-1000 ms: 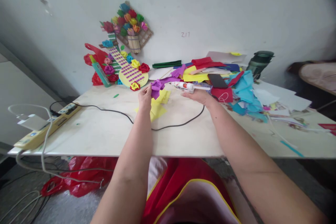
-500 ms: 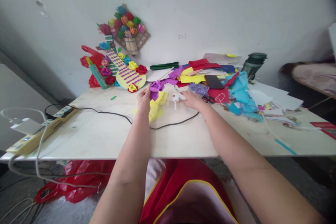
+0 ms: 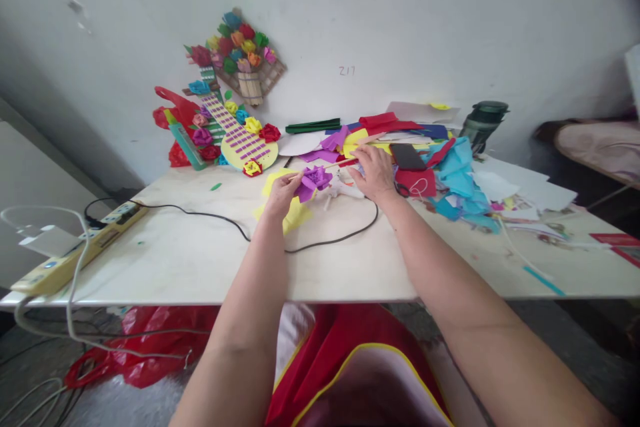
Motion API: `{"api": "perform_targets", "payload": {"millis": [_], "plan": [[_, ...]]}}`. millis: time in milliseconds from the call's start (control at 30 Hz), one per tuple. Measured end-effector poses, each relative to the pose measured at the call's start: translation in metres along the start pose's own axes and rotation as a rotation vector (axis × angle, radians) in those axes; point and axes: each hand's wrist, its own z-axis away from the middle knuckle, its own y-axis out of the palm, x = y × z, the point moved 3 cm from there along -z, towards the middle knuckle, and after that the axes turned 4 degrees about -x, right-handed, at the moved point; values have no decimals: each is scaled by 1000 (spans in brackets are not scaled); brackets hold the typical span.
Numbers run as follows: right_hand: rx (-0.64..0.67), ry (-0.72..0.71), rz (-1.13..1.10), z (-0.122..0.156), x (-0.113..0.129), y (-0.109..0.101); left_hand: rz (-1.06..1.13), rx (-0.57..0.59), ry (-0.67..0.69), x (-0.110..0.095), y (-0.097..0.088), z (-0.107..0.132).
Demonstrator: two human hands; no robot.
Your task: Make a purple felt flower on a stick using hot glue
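My left hand (image 3: 281,192) is closed on a purple paper flower (image 3: 315,179) and holds it just above the white table (image 3: 200,260), over some yellow paper scraps (image 3: 293,213). My right hand (image 3: 374,170) lies with fingers stretched out on the edge of a pile of coloured paper sheets (image 3: 380,140). Its fingertips are beside a thin reddish stick (image 3: 343,163). A white glue gun (image 3: 341,189) lies on the table between the two hands, with nobody holding it.
A black cord (image 3: 325,240) runs from the glue gun to a power strip (image 3: 70,257) at the left edge. A paper guitar (image 3: 240,137) and flower basket (image 3: 245,47) lean on the wall. A black phone (image 3: 407,155), scissors (image 3: 401,188) and a green bottle (image 3: 483,121) are on the right.
My right hand set the glue gun down on the table and moved forward onto the paper pile. My left hand shifted the purple flower to the right.
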Motion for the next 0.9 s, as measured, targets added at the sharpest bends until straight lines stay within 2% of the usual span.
{"api": "perform_targets", "payload": {"millis": [133, 300, 500, 667, 900], "plan": [[130, -77, -63, -1, 1, 1, -72, 93, -28, -1, 4, 5], [276, -58, -229, 3, -1, 9, -113, 177, -48, 4, 5, 4], [302, -97, -325, 5, 10, 9, -62, 210, -97, 9, 4, 3], [337, -112, -359, 6, 20, 11, 31, 171, -157, 8, 6, 4], [350, -104, -341, 6, 21, 15, 90, 140, -206, 8, 9, 4]]}}
